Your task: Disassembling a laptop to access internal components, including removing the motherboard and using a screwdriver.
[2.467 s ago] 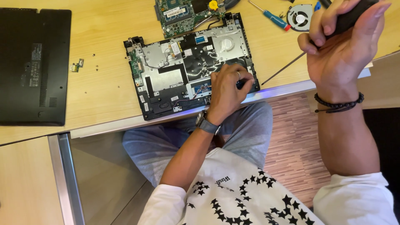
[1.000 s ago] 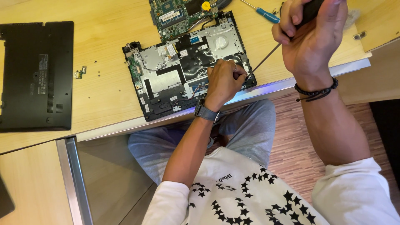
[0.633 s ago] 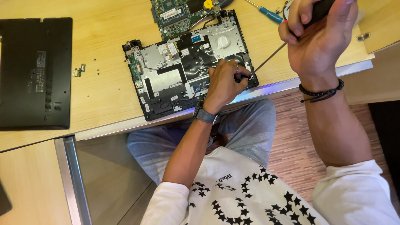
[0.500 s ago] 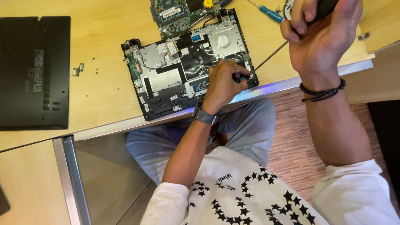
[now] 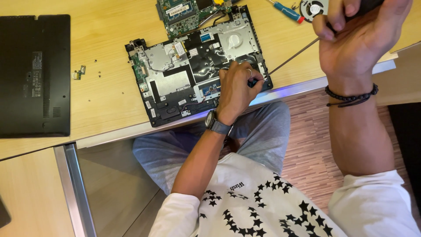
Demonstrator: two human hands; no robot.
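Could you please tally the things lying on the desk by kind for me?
Screwdrivers: 2, long one in right hand, blue-handled one
Opened laptop chassis: 1
Black bottom cover: 1
Loose circuit board: 1
Cooling fan: 1
Total: 6

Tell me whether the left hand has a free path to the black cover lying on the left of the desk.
Probably yes: the left hand rests on the open laptop, and only bare desk with a few tiny parts lies between it and the black cover.
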